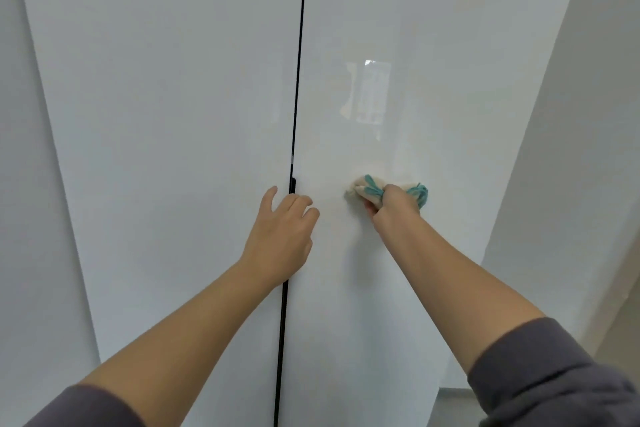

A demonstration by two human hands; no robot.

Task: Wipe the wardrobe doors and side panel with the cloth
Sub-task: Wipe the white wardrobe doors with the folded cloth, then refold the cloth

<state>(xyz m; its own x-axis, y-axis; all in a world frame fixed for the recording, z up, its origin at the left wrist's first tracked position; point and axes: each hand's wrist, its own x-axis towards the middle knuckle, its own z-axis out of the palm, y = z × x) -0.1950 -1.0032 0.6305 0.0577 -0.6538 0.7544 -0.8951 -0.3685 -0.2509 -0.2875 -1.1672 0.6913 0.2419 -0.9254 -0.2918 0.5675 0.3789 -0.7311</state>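
Wiping looks like the step in hand, on the glossy white right-hand wardrobe door [433, 62]. The right hand [394, 203] clenches a bunched cream cloth with teal markings [363, 189] against that door. The left hand [280, 236] rests relaxed, holding nothing, over the dark seam [298, 80] between the doors. Next move, I'd judge: broad strokes across the unwiped gloss. The cloth looks soft and crumpled.

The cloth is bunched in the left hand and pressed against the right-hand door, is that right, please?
Not quite: the head view shows the cloth bunched in the right hand, not the left. It is indeed pressed against the right-hand door.
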